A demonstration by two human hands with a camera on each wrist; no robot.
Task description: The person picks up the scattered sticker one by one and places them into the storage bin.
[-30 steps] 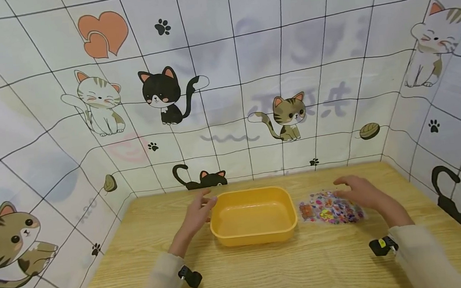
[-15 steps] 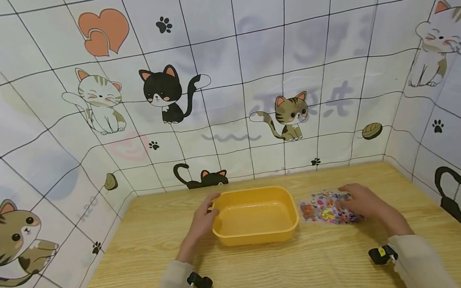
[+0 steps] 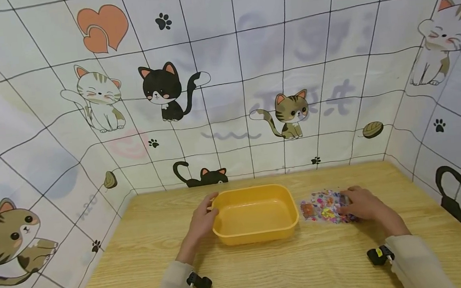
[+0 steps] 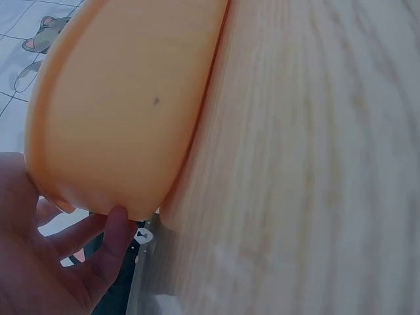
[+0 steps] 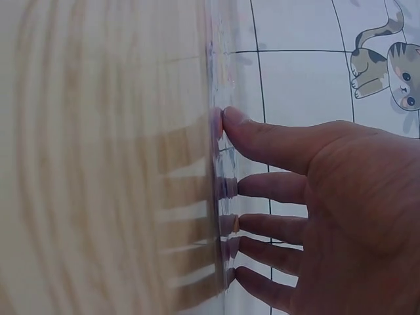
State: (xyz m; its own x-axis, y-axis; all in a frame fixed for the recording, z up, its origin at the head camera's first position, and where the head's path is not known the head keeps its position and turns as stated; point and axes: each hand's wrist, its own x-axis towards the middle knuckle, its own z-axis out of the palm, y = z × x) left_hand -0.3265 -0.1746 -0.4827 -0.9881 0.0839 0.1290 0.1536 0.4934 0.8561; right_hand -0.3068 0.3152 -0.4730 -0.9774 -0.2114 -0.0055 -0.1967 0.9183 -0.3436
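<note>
Touching the packet (image 3: 324, 209), the right hand (image 3: 363, 203), fingers apart, could slip on its slick-looking surface; the left hand (image 3: 202, 218), likewise spread, touches the tray (image 3: 257, 237).

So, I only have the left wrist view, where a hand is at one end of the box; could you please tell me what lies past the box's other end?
Observer: In the head view, a clear packet of small colourful pieces lies on the table, just to the right of the yellow box.
Operator: Thank you; is anything touching that packet, please?
Observer: Yes, the right wrist view shows the right hand with its thumb and fingertips on it.
Operator: And could you say which way the box opens?
Observer: Upward: the head view looks down into it.
</note>
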